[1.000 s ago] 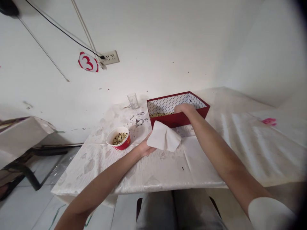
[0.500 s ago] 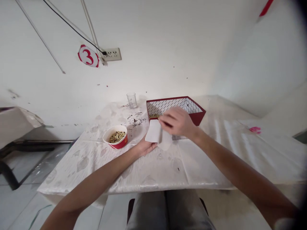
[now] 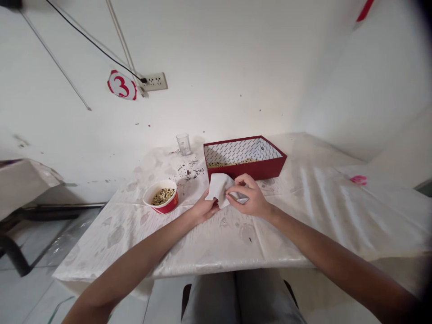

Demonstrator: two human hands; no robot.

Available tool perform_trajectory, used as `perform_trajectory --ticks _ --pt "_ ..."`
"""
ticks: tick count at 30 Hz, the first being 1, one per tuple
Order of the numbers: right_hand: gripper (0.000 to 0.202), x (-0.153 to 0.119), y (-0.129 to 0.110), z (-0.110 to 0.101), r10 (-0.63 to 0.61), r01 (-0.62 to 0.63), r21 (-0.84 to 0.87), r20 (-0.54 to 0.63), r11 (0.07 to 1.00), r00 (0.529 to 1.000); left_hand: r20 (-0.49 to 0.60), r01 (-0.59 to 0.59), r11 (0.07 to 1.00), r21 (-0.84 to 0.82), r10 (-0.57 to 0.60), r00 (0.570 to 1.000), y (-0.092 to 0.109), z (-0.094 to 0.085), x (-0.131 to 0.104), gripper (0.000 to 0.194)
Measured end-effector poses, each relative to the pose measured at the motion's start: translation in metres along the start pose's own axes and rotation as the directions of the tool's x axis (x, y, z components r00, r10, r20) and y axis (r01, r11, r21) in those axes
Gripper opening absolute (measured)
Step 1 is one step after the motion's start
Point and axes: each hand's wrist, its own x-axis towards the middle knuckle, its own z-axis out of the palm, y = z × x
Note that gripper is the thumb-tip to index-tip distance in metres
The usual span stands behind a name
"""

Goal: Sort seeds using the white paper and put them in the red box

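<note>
My left hand (image 3: 203,208) is closed on a limp white sheet (image 3: 221,183), paper or cloth, which bends over its fingers just in front of the red box. From the right, my right hand (image 3: 250,198) reaches to the sheet with thumb and index finger pinched close against it; anything between those fingertips is too small to make out. The dark red box (image 3: 251,172) has a patterned white lining and holds pale and black grains (image 3: 248,161). To the left stands a red-and-white paper bowl (image 3: 168,207) with mixed grains (image 3: 163,196) in it.
A clear glass (image 3: 184,145) stands near the wall behind the bowl. Dark bits (image 3: 191,174) lie scattered between glass and box, and one dark sliver (image 3: 250,240) lies nearer me. A patterned tablecloth (image 3: 290,243) covers the table. A power strip (image 3: 155,81) is on the wall.
My right hand has come down from over the box's near edge to the white sheet. The sheet is now more bunched. My left hand stays on it; the view has shifted slightly.
</note>
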Motion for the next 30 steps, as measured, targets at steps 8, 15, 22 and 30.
perform_trajectory --ticks 8,15,22,30 --pt "0.013 0.001 0.000 -0.002 0.015 -0.017 -0.034 -0.039 0.999 0.999 0.090 -0.015 1.000 0.022 0.013 0.996 0.006 -0.001 0.002 0.034" --pt "0.011 0.000 -0.004 0.001 0.012 -0.011 -0.045 0.010 0.999 1.000 0.136 0.104 0.995 -0.012 -0.101 0.986 0.014 0.003 -0.002 0.027" --pt "0.009 0.003 -0.005 -0.003 -0.031 0.032 -0.084 0.018 0.996 0.999 0.196 0.107 0.994 -0.006 -0.103 0.975 0.020 0.009 -0.006 0.026" --pt "0.007 0.003 -0.004 -0.005 -0.058 0.055 -0.118 -0.021 0.991 0.998 0.301 0.074 0.992 0.102 -0.101 0.948 0.015 -0.006 -0.005 0.021"
